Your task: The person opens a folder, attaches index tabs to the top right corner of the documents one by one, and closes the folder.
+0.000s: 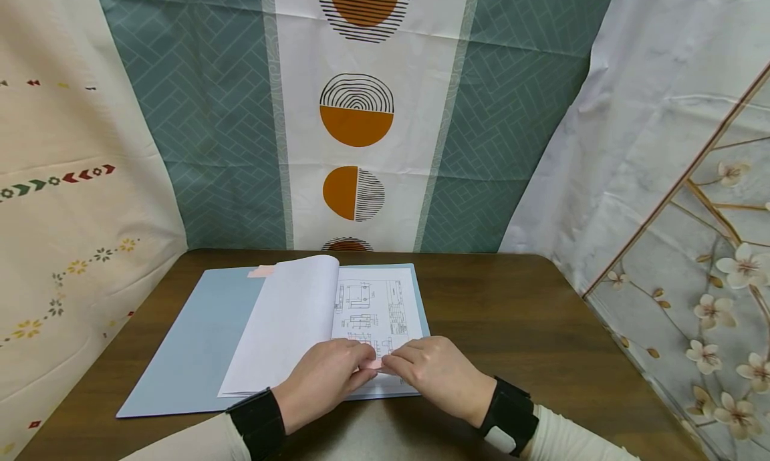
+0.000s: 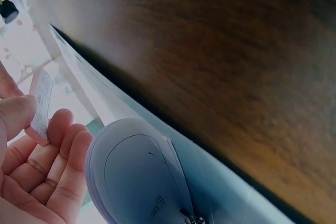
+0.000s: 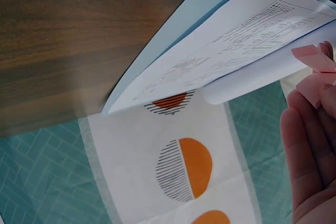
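A light blue folder (image 1: 180,347) lies spread on the table, with turned-over white pages (image 1: 283,321) curving at its middle. On the right side lies a sheet with technical drawings (image 1: 394,300). My left hand (image 1: 327,375) is above the lower part of that sheet, pinching a small pad of pink sticky notes (image 2: 41,106) between thumb and fingers. Fingertips nearly meeting it, my right hand (image 1: 442,374) pinches a pink sticky note (image 3: 315,59). Whether this note is still joined to the pad I cannot tell.
Another pink sticky note (image 1: 261,271) shows at the top edge of the turned pages. The dark wooden table (image 1: 499,314) extends right of the folder. Patterned cloth (image 1: 529,113) hangs behind and at both sides. A metal clasp (image 2: 193,217) shows inside the folder.
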A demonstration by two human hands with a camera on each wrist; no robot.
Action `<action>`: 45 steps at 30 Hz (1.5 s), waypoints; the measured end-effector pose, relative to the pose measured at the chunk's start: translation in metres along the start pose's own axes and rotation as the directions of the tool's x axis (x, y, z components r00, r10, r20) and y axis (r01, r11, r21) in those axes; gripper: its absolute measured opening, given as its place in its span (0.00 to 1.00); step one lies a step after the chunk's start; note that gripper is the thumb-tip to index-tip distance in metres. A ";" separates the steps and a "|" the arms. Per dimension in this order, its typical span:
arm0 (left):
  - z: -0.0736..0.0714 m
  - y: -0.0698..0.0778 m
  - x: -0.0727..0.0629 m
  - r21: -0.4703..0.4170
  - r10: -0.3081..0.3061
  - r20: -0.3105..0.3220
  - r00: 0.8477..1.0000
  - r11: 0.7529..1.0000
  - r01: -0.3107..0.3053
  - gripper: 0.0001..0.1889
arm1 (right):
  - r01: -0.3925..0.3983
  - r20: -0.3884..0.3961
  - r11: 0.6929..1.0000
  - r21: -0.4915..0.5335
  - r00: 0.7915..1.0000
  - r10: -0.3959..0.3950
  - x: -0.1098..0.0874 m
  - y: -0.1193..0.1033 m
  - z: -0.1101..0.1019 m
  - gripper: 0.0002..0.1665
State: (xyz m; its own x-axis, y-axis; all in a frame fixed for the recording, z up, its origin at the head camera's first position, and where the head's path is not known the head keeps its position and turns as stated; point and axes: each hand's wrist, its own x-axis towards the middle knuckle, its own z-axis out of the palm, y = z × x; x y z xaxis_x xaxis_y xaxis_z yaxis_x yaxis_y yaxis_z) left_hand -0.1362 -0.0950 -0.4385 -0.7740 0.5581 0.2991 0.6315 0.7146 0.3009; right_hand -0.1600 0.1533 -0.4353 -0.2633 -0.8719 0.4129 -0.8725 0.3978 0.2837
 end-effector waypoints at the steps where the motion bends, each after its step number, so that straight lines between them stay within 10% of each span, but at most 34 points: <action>1: 0.000 0.000 0.000 0.001 0.004 0.000 1.000 1.000 -0.004 0.08 | 0.002 -0.002 1.000 0.002 1.000 -0.002 0.000 0.000 0.000 0.19; 21: -0.002 0.002 -0.001 0.009 -0.003 -0.007 1.000 1.000 0.003 0.09 | -0.177 0.003 0.944 0.280 0.983 0.184 -0.002 0.004 0.002 0.14; 45: -0.002 0.001 -0.001 0.014 -0.004 -0.024 1.000 1.000 0.004 0.10 | -0.165 -0.021 0.957 0.238 0.984 0.175 -0.003 0.007 -0.002 0.14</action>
State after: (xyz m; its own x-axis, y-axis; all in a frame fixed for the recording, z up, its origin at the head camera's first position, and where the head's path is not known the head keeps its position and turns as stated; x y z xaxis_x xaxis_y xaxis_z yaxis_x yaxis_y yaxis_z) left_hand -0.1349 -0.0956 -0.4363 -0.7752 0.5450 0.3195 0.6275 0.7227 0.2896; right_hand -0.1643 0.1593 -0.4327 -0.4035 -0.7825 0.4742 -0.8895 0.4568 -0.0031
